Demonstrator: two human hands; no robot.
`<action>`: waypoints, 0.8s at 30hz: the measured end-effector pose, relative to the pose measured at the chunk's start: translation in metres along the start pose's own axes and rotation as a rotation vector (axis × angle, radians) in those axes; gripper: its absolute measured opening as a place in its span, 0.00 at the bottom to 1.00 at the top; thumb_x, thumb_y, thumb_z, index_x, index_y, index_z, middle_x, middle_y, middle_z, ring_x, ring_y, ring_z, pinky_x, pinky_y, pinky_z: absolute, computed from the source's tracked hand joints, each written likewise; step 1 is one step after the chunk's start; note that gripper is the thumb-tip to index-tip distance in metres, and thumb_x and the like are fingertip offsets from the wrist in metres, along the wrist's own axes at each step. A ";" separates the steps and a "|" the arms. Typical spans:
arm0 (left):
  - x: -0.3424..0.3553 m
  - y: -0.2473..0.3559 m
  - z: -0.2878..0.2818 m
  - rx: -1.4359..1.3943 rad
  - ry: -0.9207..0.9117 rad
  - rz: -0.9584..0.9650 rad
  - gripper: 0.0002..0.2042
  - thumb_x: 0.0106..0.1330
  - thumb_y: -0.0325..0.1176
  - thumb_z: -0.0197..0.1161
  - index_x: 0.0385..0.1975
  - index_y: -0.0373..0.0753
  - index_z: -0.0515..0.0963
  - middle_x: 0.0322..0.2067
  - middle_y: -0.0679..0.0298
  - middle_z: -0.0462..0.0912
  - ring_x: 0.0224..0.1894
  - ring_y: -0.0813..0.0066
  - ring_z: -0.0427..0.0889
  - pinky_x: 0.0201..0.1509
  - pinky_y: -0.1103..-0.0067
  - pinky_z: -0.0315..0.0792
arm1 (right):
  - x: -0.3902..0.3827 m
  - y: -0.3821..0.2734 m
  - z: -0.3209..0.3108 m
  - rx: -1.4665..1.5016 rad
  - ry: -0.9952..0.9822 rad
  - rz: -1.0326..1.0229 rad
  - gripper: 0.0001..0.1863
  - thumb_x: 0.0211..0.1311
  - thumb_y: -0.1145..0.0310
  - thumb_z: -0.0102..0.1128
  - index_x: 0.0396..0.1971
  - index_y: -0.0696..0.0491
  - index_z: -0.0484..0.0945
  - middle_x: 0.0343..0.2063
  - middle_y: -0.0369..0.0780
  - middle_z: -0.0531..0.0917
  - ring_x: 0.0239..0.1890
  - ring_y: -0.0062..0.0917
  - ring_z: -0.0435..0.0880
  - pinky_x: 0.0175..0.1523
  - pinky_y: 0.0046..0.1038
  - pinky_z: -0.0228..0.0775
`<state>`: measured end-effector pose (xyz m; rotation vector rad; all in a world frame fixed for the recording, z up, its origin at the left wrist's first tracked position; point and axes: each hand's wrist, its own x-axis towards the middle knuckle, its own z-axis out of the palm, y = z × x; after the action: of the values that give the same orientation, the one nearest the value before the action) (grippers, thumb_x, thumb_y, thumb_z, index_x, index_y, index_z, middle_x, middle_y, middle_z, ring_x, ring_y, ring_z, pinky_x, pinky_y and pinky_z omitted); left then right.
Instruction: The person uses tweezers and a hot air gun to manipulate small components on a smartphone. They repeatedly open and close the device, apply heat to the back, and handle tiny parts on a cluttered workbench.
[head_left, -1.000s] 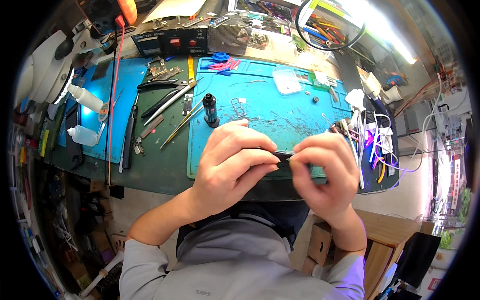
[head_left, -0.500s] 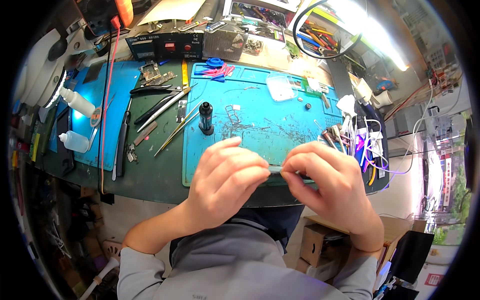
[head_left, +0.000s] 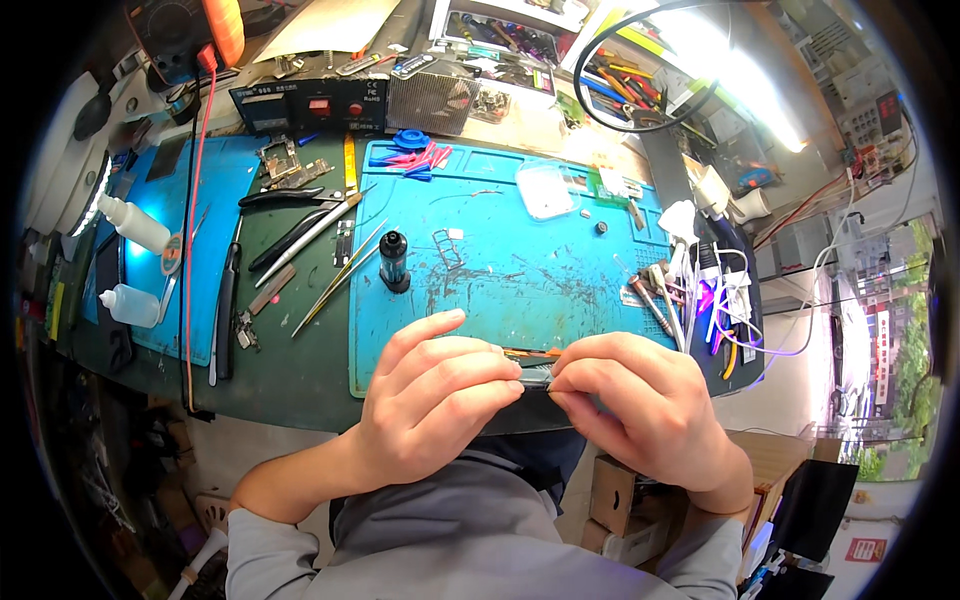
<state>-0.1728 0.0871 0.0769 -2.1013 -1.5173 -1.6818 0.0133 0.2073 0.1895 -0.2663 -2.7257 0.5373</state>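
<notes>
A small dark, flat device (head_left: 534, 374) with a thin orange strip along its far side is held between both hands over the front edge of the blue work mat (head_left: 500, 270). My left hand (head_left: 435, 395) grips its left end with bent fingers, the index finger partly raised. My right hand (head_left: 635, 405) pinches its right end between thumb and fingers, and hides part of it. A dark upright cylindrical bottle or dispenser (head_left: 394, 262) stands on the mat beyond my left hand.
At left are a second mat (head_left: 160, 320), squeeze bottles (head_left: 135, 223), tweezers (head_left: 340, 280) and pliers (head_left: 280, 197). Cables and tools (head_left: 690, 285) crowd the right. A black power unit (head_left: 300, 105), trays (head_left: 500, 25), a plastic box (head_left: 545, 190) and a lamp (head_left: 760, 100) are at the back.
Both hands and the held device have moved down in the picture, as has the bench. The device now shows a greyer face and the orange strip; both hands still hold it.
</notes>
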 end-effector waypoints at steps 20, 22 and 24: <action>0.005 -0.004 0.006 -0.027 0.083 -0.008 0.12 0.61 0.22 0.75 0.42 0.41 0.82 0.42 0.64 0.89 0.44 0.67 0.87 0.67 0.60 0.74 | 0.022 -0.012 -0.004 -0.152 -0.128 0.081 0.08 0.58 0.76 0.72 0.33 0.54 0.79 0.31 0.38 0.81 0.29 0.34 0.84 0.32 0.33 0.76; 0.005 -0.005 0.007 -0.027 0.094 -0.007 0.12 0.61 0.22 0.75 0.42 0.41 0.82 0.41 0.64 0.89 0.44 0.68 0.87 0.67 0.60 0.74 | 0.024 -0.015 -0.005 -0.176 -0.137 0.081 0.09 0.56 0.79 0.73 0.33 0.55 0.80 0.32 0.39 0.83 0.29 0.34 0.85 0.33 0.32 0.77; 0.005 -0.006 0.008 -0.021 0.098 -0.007 0.12 0.61 0.22 0.75 0.42 0.41 0.82 0.41 0.64 0.89 0.44 0.68 0.87 0.67 0.60 0.74 | 0.024 -0.017 -0.004 -0.217 -0.131 0.058 0.10 0.54 0.80 0.73 0.33 0.56 0.80 0.32 0.40 0.84 0.30 0.34 0.85 0.33 0.32 0.78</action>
<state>-0.1717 0.0975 0.0745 -1.9934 -1.4869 -1.7815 -0.0094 0.1992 0.2071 -0.3781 -2.9149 0.2815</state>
